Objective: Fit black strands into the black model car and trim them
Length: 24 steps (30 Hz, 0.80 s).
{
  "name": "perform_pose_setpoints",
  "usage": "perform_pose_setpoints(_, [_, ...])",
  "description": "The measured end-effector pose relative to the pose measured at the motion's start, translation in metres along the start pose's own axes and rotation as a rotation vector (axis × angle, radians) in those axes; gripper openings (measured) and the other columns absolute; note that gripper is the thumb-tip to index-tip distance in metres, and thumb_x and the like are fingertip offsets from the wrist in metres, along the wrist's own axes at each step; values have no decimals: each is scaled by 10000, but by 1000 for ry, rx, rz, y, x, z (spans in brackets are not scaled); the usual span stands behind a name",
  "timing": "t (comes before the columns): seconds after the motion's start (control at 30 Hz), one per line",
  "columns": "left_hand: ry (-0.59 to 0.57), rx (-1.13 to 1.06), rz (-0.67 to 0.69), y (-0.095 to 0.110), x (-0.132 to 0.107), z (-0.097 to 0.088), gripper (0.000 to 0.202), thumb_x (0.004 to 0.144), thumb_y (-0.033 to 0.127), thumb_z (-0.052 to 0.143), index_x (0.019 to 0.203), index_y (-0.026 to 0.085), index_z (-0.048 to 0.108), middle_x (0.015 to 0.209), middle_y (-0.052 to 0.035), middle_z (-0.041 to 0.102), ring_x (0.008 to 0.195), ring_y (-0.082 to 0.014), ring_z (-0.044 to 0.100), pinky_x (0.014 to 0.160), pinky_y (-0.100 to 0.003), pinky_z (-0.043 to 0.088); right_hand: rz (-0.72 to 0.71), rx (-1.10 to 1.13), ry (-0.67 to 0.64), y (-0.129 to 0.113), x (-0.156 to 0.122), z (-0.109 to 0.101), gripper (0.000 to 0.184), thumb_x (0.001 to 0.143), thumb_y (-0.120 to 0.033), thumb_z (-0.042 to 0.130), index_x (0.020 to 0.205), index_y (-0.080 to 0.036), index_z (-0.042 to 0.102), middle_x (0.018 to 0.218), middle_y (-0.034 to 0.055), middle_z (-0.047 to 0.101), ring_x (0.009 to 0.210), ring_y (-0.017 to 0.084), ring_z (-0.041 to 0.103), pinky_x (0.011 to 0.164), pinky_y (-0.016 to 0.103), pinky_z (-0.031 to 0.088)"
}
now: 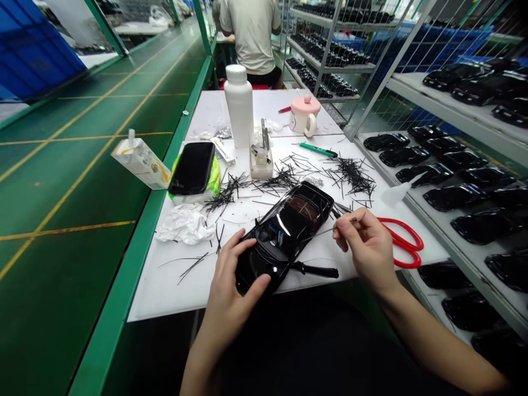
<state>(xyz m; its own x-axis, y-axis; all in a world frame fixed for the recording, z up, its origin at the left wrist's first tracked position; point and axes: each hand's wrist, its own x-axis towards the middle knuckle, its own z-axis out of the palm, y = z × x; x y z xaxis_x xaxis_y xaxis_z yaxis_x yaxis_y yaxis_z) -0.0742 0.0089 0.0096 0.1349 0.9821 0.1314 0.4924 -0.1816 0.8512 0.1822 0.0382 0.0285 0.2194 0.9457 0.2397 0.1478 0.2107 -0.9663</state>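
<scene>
A glossy black model car (284, 223) lies at an angle near the front of the white table (165, 291). My left hand (231, 275) grips its near end, thumb on one side and fingers on the other. With thumb and fingertips closed, my right hand (365, 247) pinches a thin, needle-like metal tool (325, 232). The tool's tip points at the car's side by the window; I cannot tell if it touches. Just below lies a black-handled tool (317, 270). Red-handled scissors (412, 258) rest beside my right hand, their blades partly hidden behind it.
Thin black strips (355, 176) are scattered behind the car. Further back stand a white bottle (240, 110), a lidded mug (304, 118) and a green cutter (317, 149). A phone (192, 169), crumpled tissue (185, 224) and drink carton (142, 162) are left. Racks of black cars (466, 192) line the right.
</scene>
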Motion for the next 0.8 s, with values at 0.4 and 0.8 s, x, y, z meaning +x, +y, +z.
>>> perform_pose_setpoints(0.4, [-25,67,44,-8,-8,-5,799,762,507,772,1458,312,433,1598,-160,306,1465,-403,322,1139,-613,359,-570,-363,-274,-65,146,64,222,946,-372,522,773,-252,451,692,17,609,610,170,552,586,322,412])
perform_pose_setpoints(0.8, [-85,49,28,-12,-11,-5,831,769,585,731,1482,329,388,1622,-148,247,1502,-390,235,1174,-656,242,-446,-558,-591,-43,158,70,442,892,-350,633,1305,-213,554,868,54,716,694,212,632,632,324,448])
